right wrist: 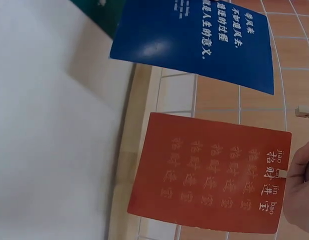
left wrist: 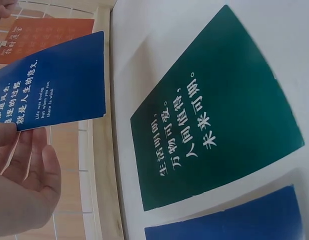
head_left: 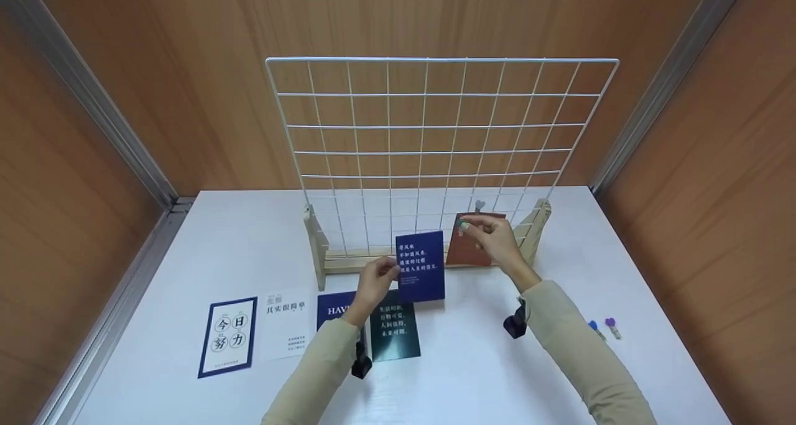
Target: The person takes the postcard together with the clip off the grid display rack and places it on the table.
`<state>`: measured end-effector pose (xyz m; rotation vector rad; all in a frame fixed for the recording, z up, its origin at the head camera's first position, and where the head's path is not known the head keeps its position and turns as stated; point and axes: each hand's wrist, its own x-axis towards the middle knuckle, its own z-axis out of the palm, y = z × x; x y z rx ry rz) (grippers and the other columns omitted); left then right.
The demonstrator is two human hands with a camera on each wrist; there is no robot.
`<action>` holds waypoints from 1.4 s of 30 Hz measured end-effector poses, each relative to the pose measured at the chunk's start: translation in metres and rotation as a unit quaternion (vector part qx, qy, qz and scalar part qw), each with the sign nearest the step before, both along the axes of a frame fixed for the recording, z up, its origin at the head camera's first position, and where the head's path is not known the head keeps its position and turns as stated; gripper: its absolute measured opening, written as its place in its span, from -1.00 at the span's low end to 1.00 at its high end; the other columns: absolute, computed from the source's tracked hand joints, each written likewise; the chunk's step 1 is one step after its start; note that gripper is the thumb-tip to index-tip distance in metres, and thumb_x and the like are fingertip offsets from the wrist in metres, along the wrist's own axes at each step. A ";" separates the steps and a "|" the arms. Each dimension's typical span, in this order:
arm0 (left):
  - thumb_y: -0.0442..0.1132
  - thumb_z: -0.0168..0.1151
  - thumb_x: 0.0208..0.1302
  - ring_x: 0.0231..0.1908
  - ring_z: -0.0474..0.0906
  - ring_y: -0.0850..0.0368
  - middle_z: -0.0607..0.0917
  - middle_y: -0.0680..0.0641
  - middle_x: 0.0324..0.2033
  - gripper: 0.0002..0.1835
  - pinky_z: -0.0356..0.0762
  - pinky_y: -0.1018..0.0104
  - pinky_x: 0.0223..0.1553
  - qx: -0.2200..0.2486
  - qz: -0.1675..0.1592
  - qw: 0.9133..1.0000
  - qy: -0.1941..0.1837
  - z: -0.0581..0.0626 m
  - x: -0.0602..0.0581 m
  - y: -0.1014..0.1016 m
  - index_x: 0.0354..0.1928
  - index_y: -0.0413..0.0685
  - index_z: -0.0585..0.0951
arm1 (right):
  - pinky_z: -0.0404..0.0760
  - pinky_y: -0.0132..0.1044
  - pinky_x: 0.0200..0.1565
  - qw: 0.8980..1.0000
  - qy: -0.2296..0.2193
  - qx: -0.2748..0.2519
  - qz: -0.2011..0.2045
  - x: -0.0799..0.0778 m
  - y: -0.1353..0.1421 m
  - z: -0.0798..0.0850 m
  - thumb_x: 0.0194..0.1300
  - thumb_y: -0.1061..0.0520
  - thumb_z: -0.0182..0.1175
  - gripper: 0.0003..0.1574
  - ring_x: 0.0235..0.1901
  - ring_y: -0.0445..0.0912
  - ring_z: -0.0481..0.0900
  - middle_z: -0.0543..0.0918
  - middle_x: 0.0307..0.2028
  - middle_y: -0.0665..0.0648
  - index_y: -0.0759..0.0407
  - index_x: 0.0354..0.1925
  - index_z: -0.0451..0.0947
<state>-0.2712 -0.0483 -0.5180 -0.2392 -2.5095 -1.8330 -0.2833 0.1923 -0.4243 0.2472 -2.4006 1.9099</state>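
Observation:
My left hand pinches a dark blue card with white writing by its left edge, upright in front of the white wire grid. A small clip with a green top is between the fingertips of my right hand; its wooden end shows in the right wrist view. Behind that hand a red card hangs on the grid from a clip with a grey heart. Below the left hand a green card lies on the table.
Wooden feet carry the grid on the white table. Left of the green card lie another blue card, a white card and a blue-framed card. Two heart clips lie at right.

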 end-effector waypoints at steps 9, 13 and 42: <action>-0.36 0.07 0.21 -0.35 0.52 0.08 0.59 -0.05 -0.41 -0.86 0.49 0.30 -0.31 0.015 -0.013 1.000 -0.022 -0.002 0.011 0.005 -0.24 -0.25 0.57 | 0.33 -0.45 -0.67 0.999 -0.031 0.016 0.012 -0.002 0.031 -0.012 0.12 0.06 0.21 -0.58 -0.75 -0.21 0.32 0.42 -0.66 0.19 0.29 -0.09 0.53; -0.36 0.08 0.20 -0.37 0.53 0.03 0.58 -0.08 -0.42 -0.84 0.51 0.28 -0.36 0.036 -0.024 0.998 -0.040 -0.003 0.017 0.009 -0.22 -0.30 0.55 | 0.29 -0.45 -0.67 0.999 -0.047 0.017 0.012 -0.003 0.045 -0.019 0.12 0.03 0.22 -0.56 -0.73 -0.21 0.32 0.45 -0.63 0.14 0.29 -0.09 0.53; -0.41 0.11 0.15 -0.48 0.51 0.12 0.59 -0.08 -0.49 -0.83 0.52 0.26 -0.42 0.018 -0.056 0.987 -0.147 -0.040 0.041 0.032 -0.24 -0.37 0.56 | 0.31 -0.47 -0.61 0.977 -0.179 0.092 0.076 0.024 0.127 -0.077 0.21 0.10 0.10 -0.56 -0.69 -0.27 0.25 0.36 -0.68 -0.05 0.46 -0.09 0.47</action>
